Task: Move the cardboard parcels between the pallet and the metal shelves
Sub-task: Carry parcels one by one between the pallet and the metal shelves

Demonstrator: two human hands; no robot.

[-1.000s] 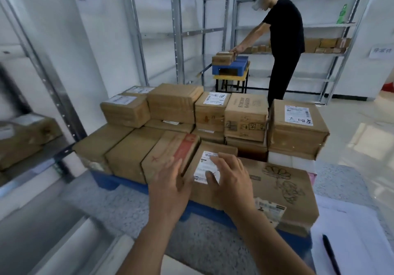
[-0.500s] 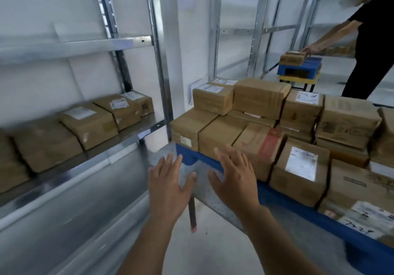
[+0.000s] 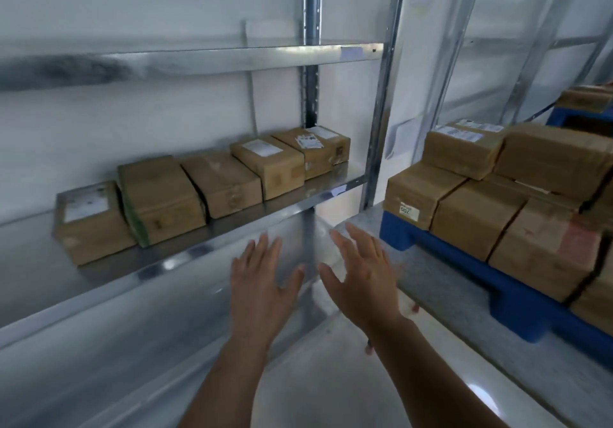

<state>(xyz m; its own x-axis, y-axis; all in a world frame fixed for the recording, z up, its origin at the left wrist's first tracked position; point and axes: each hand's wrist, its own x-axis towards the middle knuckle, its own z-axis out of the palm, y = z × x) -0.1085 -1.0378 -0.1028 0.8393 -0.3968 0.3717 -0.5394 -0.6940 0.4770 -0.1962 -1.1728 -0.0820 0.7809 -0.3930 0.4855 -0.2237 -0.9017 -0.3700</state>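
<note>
Several brown cardboard parcels (image 3: 219, 184) stand in a row on the middle level of a metal shelf (image 3: 232, 225) on the left. More parcels (image 3: 477, 215) are stacked on a blue pallet (image 3: 444, 255) at the right, which lies on a speckled grey table (image 3: 464, 315). My left hand (image 3: 262, 285) and my right hand (image 3: 361, 278) are held out in front of me, palms facing each other, fingers straight. Both hands are empty and hang in the air in front of the shelf edge, between the shelf and the pallet.
An upper shelf level (image 3: 199, 59) runs above the parcels, with a shelf upright (image 3: 381, 96) at the right end. A lower shelf level (image 3: 99, 344) lies below my hands. A second blue pallet (image 3: 583, 119) with a parcel shows at the far right.
My view has swung left from the pallet to the metal shelf. Both hands left the labelled parcel on the pallet and now hover empty before the shelf. The other person has left the view.
</note>
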